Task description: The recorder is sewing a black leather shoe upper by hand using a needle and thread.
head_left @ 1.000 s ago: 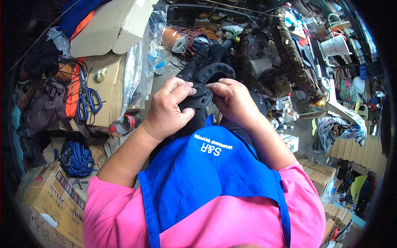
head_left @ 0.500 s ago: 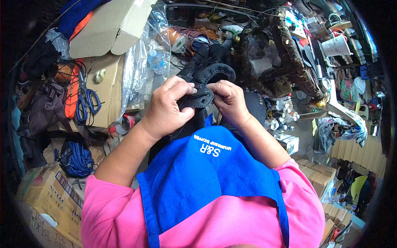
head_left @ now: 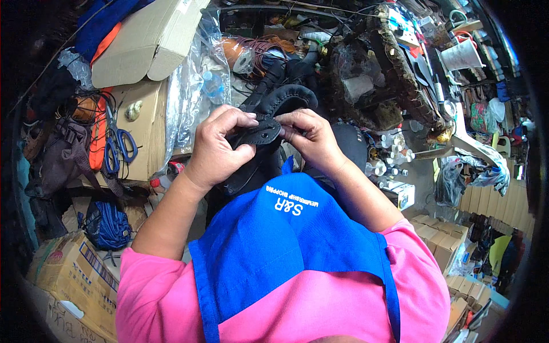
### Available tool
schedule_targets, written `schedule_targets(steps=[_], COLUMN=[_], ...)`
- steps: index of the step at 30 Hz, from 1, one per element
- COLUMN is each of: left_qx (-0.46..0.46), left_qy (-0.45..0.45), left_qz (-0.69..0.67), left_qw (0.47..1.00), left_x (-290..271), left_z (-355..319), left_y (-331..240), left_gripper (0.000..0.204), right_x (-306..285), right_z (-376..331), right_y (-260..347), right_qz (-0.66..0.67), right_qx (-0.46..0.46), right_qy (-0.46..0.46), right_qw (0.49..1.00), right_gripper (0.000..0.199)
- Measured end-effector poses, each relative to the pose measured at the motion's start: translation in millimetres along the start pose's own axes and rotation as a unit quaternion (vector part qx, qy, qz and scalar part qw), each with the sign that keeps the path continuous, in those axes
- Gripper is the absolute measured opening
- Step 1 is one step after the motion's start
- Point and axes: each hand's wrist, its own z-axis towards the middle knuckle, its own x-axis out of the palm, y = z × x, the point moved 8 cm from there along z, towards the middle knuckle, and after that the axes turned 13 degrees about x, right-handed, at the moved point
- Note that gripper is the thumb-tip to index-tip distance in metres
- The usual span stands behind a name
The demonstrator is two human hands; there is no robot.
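Observation:
Over my lap, my left hand (head_left: 220, 146) is closed on the left side of a flat black flap with small holes (head_left: 264, 135). Its thumb lies at the near edge and its fingers along the far edge. My right hand (head_left: 309, 137) pinches the flap's right edge between thumb and fingertips. Just beyond the flap curves a padded black rim with stitching (head_left: 289, 97), which looks like the collar of a shoe. The flap and rim lie close together; my fingers hide how they join. A blue apron (head_left: 251, 246) covers my front.
On the left, blue-handled scissors (head_left: 121, 150) lie on cardboard (head_left: 148, 120) beside an orange strip (head_left: 98, 137). A clear plastic bottle (head_left: 213, 84) and a spool of cord (head_left: 243, 60) stand beyond my left hand. Several small bottles (head_left: 394, 154) sit at right, below a worn dark bench (head_left: 400, 74).
Both hands have shifted slightly left with the black piece. The flap now tilts flatter, and the view has moved a little.

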Motion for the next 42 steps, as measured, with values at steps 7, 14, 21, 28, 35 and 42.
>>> schedule_targets(steps=[7, 14, 21, 28, 35, 42], left_qx=[0.017, 0.051, 0.036, -0.034, -0.167, -0.166], left_qy=[-0.006, -0.003, -0.002, -0.005, -0.001, 0.012], left_qz=[0.009, 0.054, 0.062, 0.0, -0.122, -0.019], left_qw=[1.0, 0.997, 0.997, 0.999, 0.978, 0.986], left_x=[1.9, 7.4, 4.5, 0.4, 5.1, 2.7], left_z=[4.0, 3.9, 5.4, 3.5, -15.1, -17.5], left_y=[-7.1, -19.5, -18.7, -8.2, 28.6, 30.3], left_gripper=[0.029, 0.027, 0.027, 0.027, 0.014, 0.02], right_x=[10.2, 27.4, 17.5, 13.9, 31.2, 24.5], right_z=[0.8, -5.6, -0.6, -0.4, 0.7, 9.0], right_y=[-23.9, -44.0, -28.3, -18.5, -29.5, -5.8], right_qz=[0.127, 0.381, 0.26, 0.231, 0.262, -0.001], right_qx=[0.071, 0.168, 0.137, 0.142, 0.161, 0.038], right_qy=[0.06, 0.122, 0.108, 0.139, 0.152, 0.011], right_qw=[0.987, 0.901, 0.95, 0.952, 0.939, 0.999], right_gripper=[0.017, 0.019, 0.018, 0.017, 0.016, 0.02])
